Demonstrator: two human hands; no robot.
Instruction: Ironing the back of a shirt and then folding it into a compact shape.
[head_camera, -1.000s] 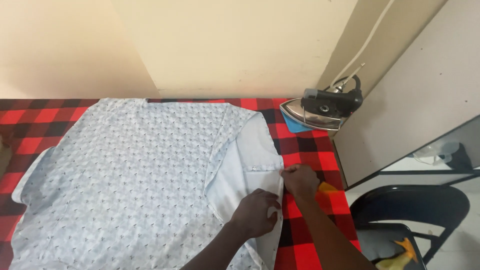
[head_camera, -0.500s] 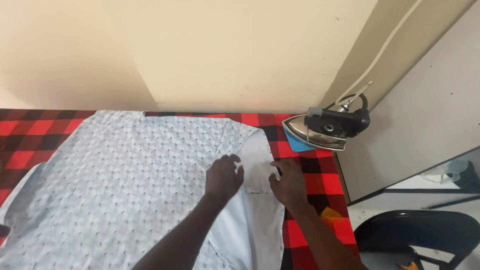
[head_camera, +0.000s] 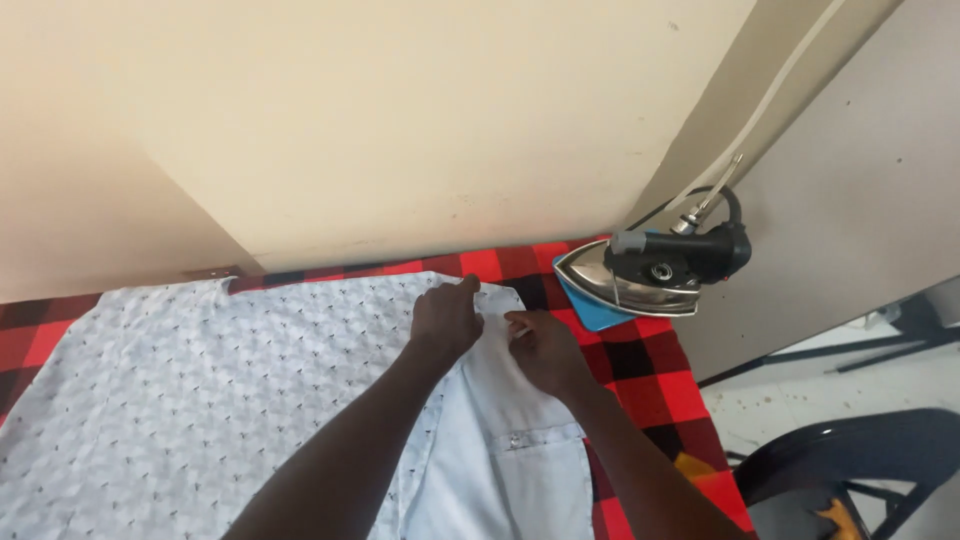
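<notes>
Red-and-black checked cloth (head_camera: 660, 360) covers the surface below a plain cream wall (head_camera: 400, 130). One pale blue patterned cotton shirt (head_camera: 200, 400) lies spread flat across it. Left hand (head_camera: 447, 318) presses open on the fabric; right hand (head_camera: 545, 350) pinches the shirt's edge. One chrome iron (head_camera: 650, 275) with a black handle rests on a blue pad (head_camera: 595, 315).

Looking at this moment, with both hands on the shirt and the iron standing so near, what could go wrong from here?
1. The iron rests on a blue pad close to the right hand; if it is hot, a careless reach might touch its metal plate.
2. The iron's cord hangs loose by the wall; a snag could pull the iron over.
3. The left hand presses the shirt, which could shift on the checked cloth and crease.
</notes>
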